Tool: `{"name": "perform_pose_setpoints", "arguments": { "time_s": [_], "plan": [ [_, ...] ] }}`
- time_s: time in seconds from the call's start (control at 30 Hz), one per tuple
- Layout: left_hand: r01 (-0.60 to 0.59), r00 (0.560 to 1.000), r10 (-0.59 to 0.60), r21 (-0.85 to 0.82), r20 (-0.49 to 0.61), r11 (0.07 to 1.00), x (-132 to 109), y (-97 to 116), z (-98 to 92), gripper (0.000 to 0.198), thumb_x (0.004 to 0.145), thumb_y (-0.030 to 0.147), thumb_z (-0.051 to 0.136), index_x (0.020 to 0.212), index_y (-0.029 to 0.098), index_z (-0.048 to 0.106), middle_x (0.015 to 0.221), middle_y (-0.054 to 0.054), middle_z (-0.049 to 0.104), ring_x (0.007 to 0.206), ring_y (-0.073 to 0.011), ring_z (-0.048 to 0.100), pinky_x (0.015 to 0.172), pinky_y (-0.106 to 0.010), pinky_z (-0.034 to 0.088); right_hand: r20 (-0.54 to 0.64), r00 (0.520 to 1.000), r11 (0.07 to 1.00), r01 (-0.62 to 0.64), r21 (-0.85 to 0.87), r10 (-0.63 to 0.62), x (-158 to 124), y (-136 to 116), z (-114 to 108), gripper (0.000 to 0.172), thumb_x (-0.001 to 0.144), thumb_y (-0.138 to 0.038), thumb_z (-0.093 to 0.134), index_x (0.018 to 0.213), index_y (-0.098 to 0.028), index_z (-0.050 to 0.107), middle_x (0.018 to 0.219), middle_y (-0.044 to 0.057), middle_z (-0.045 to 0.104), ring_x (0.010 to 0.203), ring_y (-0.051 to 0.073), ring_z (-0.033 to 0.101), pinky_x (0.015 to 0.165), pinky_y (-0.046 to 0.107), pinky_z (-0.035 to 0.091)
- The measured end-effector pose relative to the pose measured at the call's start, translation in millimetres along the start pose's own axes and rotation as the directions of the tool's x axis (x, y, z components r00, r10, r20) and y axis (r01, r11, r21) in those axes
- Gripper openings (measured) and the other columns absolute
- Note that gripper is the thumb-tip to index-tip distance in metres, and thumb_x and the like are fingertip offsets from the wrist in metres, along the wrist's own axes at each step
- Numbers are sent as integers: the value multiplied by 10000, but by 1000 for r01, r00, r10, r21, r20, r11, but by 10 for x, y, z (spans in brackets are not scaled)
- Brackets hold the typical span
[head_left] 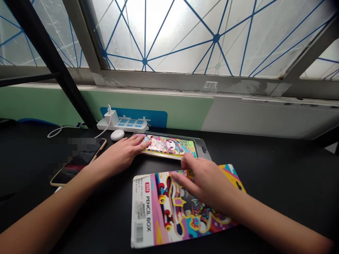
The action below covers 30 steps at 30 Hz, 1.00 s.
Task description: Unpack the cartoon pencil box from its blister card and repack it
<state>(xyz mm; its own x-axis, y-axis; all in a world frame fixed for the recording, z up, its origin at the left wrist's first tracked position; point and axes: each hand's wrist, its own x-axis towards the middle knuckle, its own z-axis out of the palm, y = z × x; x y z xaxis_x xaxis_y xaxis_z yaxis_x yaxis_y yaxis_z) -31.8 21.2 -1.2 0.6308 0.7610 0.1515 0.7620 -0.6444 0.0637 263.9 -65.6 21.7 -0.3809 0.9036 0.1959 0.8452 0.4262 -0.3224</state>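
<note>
Black tabletop [286, 176] stretching right, hands [124, 151] over box [168, 145] and card [182, 211] edges

The black worktop [286, 180] is backed along its far edge by a wall [185, 107] coloured pale green leftward and greyish rightward. Above, frosted windows [173, 42] are patterned with blue lines and brightly lit. The far edge's left part is crossed by a slanting black post [55, 67].

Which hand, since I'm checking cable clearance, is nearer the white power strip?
Left. The left hand is just in front of the power strip, on the colorful case; the right hand is farther off, to its right, over the printed card.
</note>
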Motion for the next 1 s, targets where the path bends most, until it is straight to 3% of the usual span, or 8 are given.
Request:
{"name": "perform_pose_setpoints", "arguments": {
  "time_s": [0.1,0.2,0.3,0.37,0.47,0.63,0.8,1.0],
  "plan": [
    [8,997,-8,-2,75,1000,-101,-17,-105,630,1008,113,365,1568,395,432,1662,-46,358,1512,-323,398,1170,-549,411,110,985,989,-137,61,130,-11,377,-221,491,961,-692,467,750,-252,523,645,1,598,579,184,517,523,301,307],
    [11,989,-13,15,144,1000,-168,-17,-193,588,1055,174,331,1573,448,389,1672,-36,325,1510,-329,401,1146,-577,420,220,945,952,-274,137,240,-60,966,-338,574,928,-738,482,657,-234,522,618,-10,549,574,159,461,513,288,308],
    [-4,989,0,25,150,1000,-187,-3,-224,491,1075,402,420,1563,450,412,1672,-39,335,1510,-361,394,1161,-614,381,343,877,886,-419,199,337,-107,1473,-390,581,897,-762,515,699,-223,597,639,-17,551,579,149,440,514,283,316],
    [-9,994,5,33,108,999,-176,25,-213,567,1014,572,516,1558,432,437,1679,-47,329,1506,-390,395,1184,-632,340,373,845,861,-474,187,384,-115,1658,-418,562,881,-759,547,745,-224,654,655,-17,568,584,149,446,521,285,320],
    [7,1000,-7,22,3,1000,-134,91,-164,668,1004,662,458,1596,358,399,1695,-75,299,1526,-384,360,1203,-619,318,326,857,865,-470,173,400,-96,1720,-436,536,858,-745,587,763,-228,693,667,-8,602,601,162,485,534,293,337],
    [111,989,-114,-38,-90,993,-58,165,-56,715,1034,649,344,1610,228,389,1703,-114,288,1570,-358,264,1226,-571,316,203,909,882,-406,238,364,-63,1543,-377,486,881,-711,563,917,-260,740,836,18,739,733,208,623,623,306,450],
    [258,964,-264,-157,-17,953,-28,165,13,747,1008,654,392,1622,229,363,1709,-116,278,1587,-381,185,1247,-595,255,187,912,884,-403,237,366,-36,1357,-299,441,856,-688,615,926,-270,737,859,18,760,746,216,642,605,307,458],
    [300,954,-292,-193,71,934,-26,163,9,693,998,675,372,1569,294,470,1731,-104,212,1592,-393,153,1245,-596,233,142,910,882,-413,226,389,-9,1473,-342,491,843,-733,607,882,-261,733,859,26,768,775,226,666,631,309,476]
  ]
}}
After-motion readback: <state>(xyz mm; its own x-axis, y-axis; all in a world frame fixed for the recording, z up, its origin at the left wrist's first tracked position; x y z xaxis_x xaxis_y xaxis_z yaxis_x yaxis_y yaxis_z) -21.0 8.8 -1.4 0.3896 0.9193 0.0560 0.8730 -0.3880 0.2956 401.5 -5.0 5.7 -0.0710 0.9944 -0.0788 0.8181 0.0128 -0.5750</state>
